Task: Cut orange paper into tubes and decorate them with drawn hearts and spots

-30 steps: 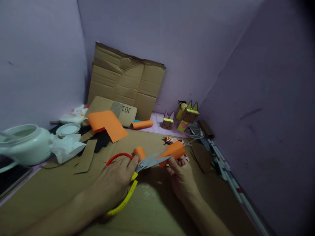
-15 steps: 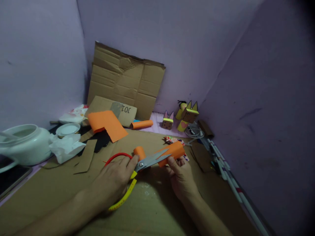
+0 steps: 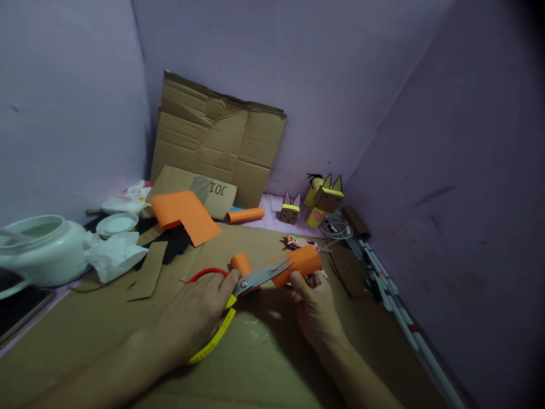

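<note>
A pair of scissors [image 3: 261, 276] with one red and one yellow handle is gripped in my left hand [image 3: 206, 304]. Its blades point right and lie over a curled piece of orange paper [image 3: 305, 263]. My right hand [image 3: 313, 295] pinches that paper along its lower edge, thumb on the near side. The blades look nearly closed on the paper. Just behind the scissors' pivot rests a small orange paper roll [image 3: 241, 263], partly covered by my left hand and the scissors. Fingers of my left hand are partly hidden behind the handles.
Cardboard [image 3: 255, 363] covers the work surface. Farther back lie a folded orange sheet [image 3: 187, 213] and another orange roll [image 3: 246, 215]. Decorated cardboard figures [image 3: 290, 209] stand near the wall. On the left are a white teapot [image 3: 51, 253] and crumpled tissue [image 3: 113, 255]; striped rods [image 3: 400, 312] run along the right.
The scissor blades have drawn closer together over the orange paper, and the handles have come slightly inward. My right hand has stayed nearly in place.
</note>
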Demonstrator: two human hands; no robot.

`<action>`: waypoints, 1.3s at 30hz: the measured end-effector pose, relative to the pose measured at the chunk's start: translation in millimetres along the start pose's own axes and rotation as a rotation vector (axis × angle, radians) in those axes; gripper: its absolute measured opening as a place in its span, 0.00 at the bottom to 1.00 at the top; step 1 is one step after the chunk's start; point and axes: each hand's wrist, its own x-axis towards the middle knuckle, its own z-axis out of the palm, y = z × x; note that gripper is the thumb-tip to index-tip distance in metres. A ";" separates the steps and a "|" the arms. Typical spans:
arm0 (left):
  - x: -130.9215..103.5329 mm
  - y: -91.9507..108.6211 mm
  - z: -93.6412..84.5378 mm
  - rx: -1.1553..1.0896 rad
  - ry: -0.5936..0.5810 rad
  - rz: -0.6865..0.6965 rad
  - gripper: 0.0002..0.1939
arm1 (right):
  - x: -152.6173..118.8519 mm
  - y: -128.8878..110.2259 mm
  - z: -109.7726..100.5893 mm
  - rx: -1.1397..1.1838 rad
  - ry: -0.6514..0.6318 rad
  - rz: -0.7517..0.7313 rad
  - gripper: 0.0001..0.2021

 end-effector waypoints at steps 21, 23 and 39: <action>-2.0 -1.5 -2.2 -0.058 -0.109 -0.035 0.27 | -2.0 1.9 -1.4 -0.031 0.019 0.023 0.20; -1.2 -1.1 -4.1 -0.049 -0.129 -0.039 0.27 | -2.0 1.4 -1.4 -0.029 0.021 0.024 0.20; -2.2 1.6 5.0 0.011 -0.053 -0.015 0.27 | -4.7 0.2 1.9 -0.060 0.027 0.070 0.19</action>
